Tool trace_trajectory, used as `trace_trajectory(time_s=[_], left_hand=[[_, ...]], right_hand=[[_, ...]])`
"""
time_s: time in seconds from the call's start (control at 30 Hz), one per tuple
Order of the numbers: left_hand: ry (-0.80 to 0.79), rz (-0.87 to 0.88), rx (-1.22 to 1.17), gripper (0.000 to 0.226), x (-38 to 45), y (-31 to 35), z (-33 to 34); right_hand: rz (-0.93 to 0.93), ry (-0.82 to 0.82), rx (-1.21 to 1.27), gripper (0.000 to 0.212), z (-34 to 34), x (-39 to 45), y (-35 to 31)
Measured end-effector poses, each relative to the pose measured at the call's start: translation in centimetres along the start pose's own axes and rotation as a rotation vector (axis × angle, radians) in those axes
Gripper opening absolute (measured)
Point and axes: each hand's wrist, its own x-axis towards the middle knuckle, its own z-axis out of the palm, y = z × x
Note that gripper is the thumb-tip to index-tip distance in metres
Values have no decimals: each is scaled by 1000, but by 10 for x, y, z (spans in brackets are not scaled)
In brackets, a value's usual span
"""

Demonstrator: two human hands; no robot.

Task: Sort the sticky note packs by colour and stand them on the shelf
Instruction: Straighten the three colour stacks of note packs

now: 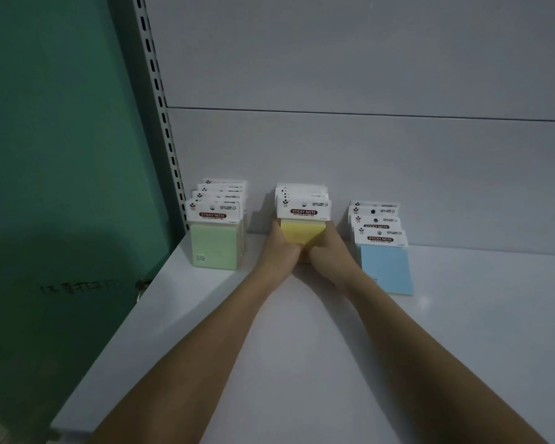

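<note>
Three rows of sticky note packs stand on the white shelf (302, 347) against its back panel. The green packs (214, 241) are at the left, the yellow packs (302, 233) in the middle, the blue packs (383, 264) at the right. Each pack has a white header card. My left hand (281, 249) grips the left side of the yellow row and my right hand (329, 251) grips its right side. The hands meet in front of the row and hide its lower edge.
A slotted metal upright (161, 116) runs along the shelf's left end, with a green wall (61, 155) beyond it. The grey back panel (366, 155) rises behind the packs. The shelf's front edge (64, 427) is at the lower left.
</note>
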Motion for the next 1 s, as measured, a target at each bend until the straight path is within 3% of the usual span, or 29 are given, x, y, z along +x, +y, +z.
trace_trajectory(time_s=[0.1, 0.27, 0.4, 0.6, 0.87, 1.0], left_hand=[[31, -10, -132, 58, -4, 2, 0], [18, -33, -214, 50, -3, 7, 2], [10, -59, -146, 63, -6, 10, 1], [37, -67, -219, 46, -14, 13, -3], [84, -102, -267, 41, -14, 12, -2], [99, -111, -244, 56, -17, 14, -1]], right_hand=[[-73, 0, 69, 67, 6, 1, 10], [60, 44, 101, 48, 9, -4, 11], [90, 81, 138, 54, 14, -8, 9], [90, 74, 220, 62, 16, -6, 11], [139, 92, 223, 65, 19, -4, 7], [196, 153, 185, 59, 20, -9, 8]])
